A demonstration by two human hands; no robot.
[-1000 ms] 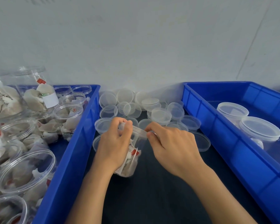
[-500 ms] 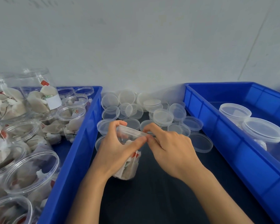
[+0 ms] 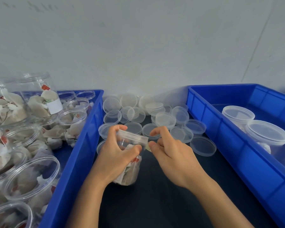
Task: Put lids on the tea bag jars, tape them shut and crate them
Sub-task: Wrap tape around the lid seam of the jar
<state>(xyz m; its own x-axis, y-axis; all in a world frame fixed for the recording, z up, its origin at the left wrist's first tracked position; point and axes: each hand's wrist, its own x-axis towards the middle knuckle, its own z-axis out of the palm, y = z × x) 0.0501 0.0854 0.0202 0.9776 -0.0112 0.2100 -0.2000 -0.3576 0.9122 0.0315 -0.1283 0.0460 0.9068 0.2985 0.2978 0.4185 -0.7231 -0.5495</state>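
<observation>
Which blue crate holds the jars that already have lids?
The right crate: its two jars are lidded, while the left crate's stand open.

No legible text, labels or numbers anywhere.

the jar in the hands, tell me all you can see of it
The tea bag jar is clear plastic, round, holding brownish tea bags with red tags. A clear lid sits on its top. It stands tilted on the dark table between two blue crates. The left hand grips its upper part; the right hand pinches a small pale strip, perhaps tape, at the lid's edge.
</observation>
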